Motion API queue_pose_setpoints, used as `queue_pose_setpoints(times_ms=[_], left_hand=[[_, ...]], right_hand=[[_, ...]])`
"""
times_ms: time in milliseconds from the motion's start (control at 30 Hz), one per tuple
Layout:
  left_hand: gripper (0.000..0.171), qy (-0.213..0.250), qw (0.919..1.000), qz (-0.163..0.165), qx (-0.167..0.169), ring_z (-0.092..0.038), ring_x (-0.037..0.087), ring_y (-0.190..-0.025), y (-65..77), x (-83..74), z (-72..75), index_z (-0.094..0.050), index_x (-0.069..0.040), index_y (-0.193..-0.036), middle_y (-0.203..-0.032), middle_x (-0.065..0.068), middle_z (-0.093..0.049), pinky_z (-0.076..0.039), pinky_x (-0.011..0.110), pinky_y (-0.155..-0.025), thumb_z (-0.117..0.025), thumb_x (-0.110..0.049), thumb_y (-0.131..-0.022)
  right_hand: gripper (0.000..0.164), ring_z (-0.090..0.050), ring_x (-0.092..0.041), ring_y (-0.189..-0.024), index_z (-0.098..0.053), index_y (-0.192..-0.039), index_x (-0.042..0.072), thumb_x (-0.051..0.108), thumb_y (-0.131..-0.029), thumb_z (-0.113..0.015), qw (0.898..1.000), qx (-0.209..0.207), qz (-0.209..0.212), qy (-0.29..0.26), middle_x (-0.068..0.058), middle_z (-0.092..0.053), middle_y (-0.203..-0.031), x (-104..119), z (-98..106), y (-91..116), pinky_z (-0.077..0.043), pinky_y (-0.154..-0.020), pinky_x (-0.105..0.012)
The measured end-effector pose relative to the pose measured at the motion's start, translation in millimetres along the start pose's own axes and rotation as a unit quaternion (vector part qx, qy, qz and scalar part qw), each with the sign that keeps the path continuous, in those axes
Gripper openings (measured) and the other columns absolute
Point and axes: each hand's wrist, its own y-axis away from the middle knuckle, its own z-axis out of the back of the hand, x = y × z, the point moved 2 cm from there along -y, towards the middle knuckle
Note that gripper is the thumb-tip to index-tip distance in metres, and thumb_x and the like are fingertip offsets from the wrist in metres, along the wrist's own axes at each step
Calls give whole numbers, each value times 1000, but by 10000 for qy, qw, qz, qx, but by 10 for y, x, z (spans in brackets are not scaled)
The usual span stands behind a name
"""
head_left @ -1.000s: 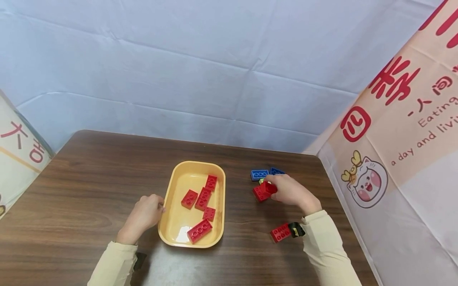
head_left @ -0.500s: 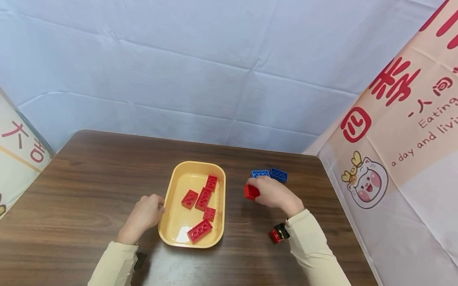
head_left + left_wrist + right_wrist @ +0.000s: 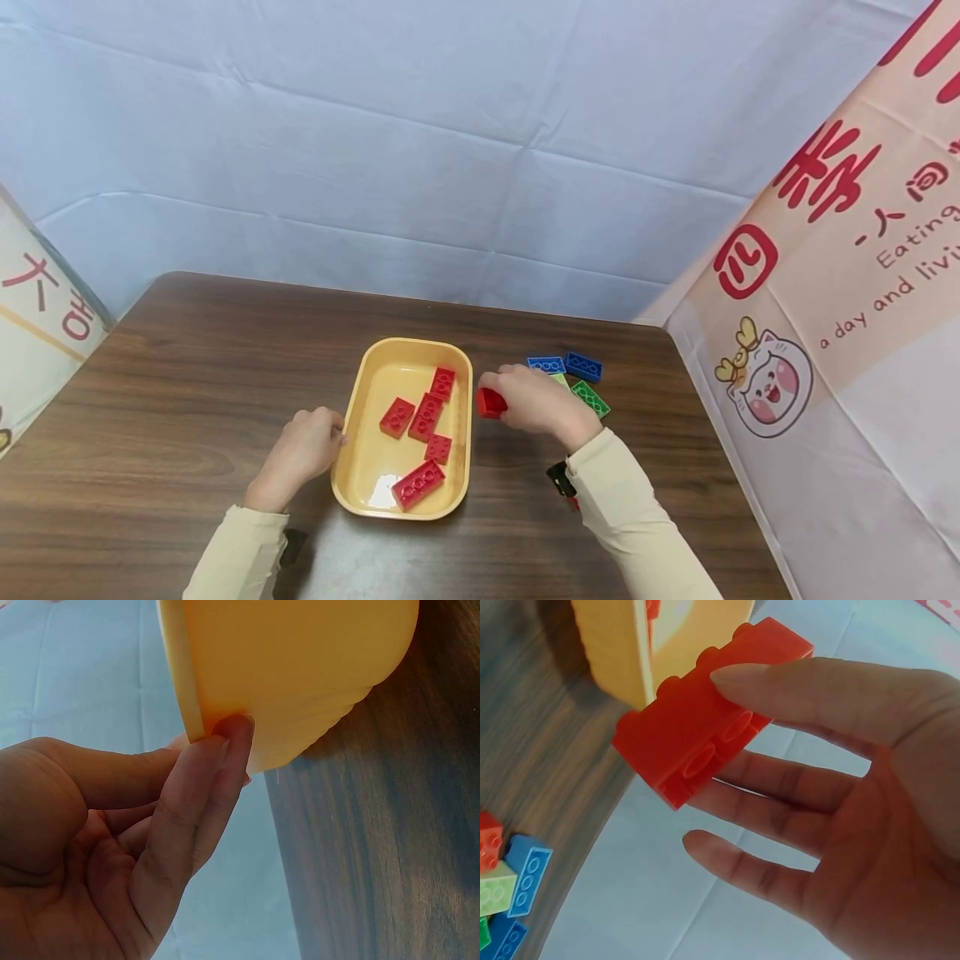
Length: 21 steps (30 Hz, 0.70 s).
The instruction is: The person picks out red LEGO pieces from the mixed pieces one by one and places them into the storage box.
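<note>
Head view: red block [image 3: 491, 404] has shifted L since 0.5 s ago, so it's now near R rim of the tray [image 3: 463, 467], not inside; R hand [image 3: 536, 400] pinches it, thumb vs. fingers; L hand [image 3: 306, 446] pinches tray's L rim; green block [image 3: 591, 398] now uncovered.

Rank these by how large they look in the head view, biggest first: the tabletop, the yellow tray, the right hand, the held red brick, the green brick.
1. Tabletop
2. Yellow tray
3. Right hand
Unranked: held red brick and green brick look too alike; the hand partly covers the red one.
</note>
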Motion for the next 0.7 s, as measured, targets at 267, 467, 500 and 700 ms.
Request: queue_pose_setpoints(times_ms=[267, 467, 500, 700], left_hand=[[6, 7, 9999, -65, -79, -45, 19, -54, 2, -3, 5, -63, -4, -72, -60, 5, -52, -40, 33, -49, -59, -1, -76], [6, 16, 10000, -30, -52, -45, 19, -54, 2, -5, 5, -63, -3, -72, -61, 6, -53, -41, 33, -49, -59, -1, -76], [6, 20, 10000, -19, -43, -45, 19, -54, 2, -4, 4, -63, -3, -72, -61, 6, -53, -41, 34, -50, -59, -1, -77], [5, 22, 10000, 3, -17, -45, 19, -54, 2, -1, 0, -63, -3, -73, -61, 6, -52, -40, 33, -49, -60, -2, -77]], right_hand=[[46, -53, -18, -82, -58, -114, 14, 9, -70, -71, 9986, 44, 414, 335, -8, -61, -96, 203, 14, -48, -50, -77, -38], [42, -53, -16, -81, -61, -108, 14, 12, -69, -74, 9978, 106, 555, 339, -6, -62, -96, 308, -2, -66, -50, -78, -37], [42, -53, -16, -81, -61, -108, 15, 13, -68, -74, 9978, 107, 563, 319, -5, -62, -96, 320, -4, -68, -50, -78, -37], [47, -53, -15, -81, -62, -109, 15, 15, -65, -77, 9981, 151, 550, 250, -4, -63, -95, 366, -20, -82, -49, -80, -37]])
